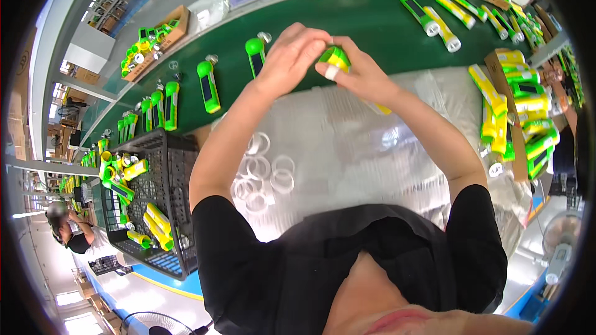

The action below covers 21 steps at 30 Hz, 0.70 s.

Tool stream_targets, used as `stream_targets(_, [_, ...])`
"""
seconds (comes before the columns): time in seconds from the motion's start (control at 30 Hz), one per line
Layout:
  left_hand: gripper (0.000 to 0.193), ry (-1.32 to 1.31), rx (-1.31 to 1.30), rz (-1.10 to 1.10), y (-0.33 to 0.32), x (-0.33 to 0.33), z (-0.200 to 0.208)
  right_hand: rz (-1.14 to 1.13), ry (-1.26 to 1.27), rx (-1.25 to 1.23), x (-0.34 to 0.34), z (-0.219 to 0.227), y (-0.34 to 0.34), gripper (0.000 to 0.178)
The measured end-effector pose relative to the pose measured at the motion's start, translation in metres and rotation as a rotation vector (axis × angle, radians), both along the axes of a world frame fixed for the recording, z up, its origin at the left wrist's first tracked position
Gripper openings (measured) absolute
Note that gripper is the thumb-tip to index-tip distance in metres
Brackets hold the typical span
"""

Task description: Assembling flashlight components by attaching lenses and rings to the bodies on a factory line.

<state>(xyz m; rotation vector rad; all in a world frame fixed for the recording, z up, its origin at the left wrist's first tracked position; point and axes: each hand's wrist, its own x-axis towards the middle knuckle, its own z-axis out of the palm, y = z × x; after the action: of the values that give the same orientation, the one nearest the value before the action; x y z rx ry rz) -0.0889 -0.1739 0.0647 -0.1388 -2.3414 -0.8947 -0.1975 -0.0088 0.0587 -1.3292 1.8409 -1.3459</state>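
Note:
A green and yellow flashlight (336, 57) is gripped in my right hand (367, 77), its green-rimmed end turned up toward me. White wrapping covers part of that thumb. My left hand (290, 61) is closed at the far left side of the flashlight, fingertips meeting those of my right hand; what it pinches, if anything, is hidden. Beneath my forearms lies a plastic-covered work surface (347, 149). Several clear plastic rings (282, 177) are scattered on it, nearest my left forearm. Just beyond my left wrist, a green flashlight (255, 53) with a dark panel rests on the green belt.
The green conveyor belt (366, 22) curves across the far side, carrying several flashlights. At left stands a black crate (177, 211) with flashlight bodies inside. A cardboard box (506, 96) of flashlights sits at right. A person (77, 236) works far left.

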Motion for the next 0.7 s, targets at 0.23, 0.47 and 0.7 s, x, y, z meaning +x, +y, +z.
stream_targets(0.23, [0.02,0.041,0.031,-0.036,0.138,0.075,-0.014,0.157,-0.745,-0.106,0.09,-0.022,0.123,0.052])
stream_targets(0.47, [0.038,0.079,0.226,-0.188,0.201,0.085,-0.064,0.051,-0.889,-0.104,0.12,-0.056,0.189,0.044])
stream_targets(0.7, [0.05,-0.136,-0.084,0.294,0.177,0.042,-0.12,-0.084,-0.893,-0.16,0.115,-0.049,0.206,0.042])
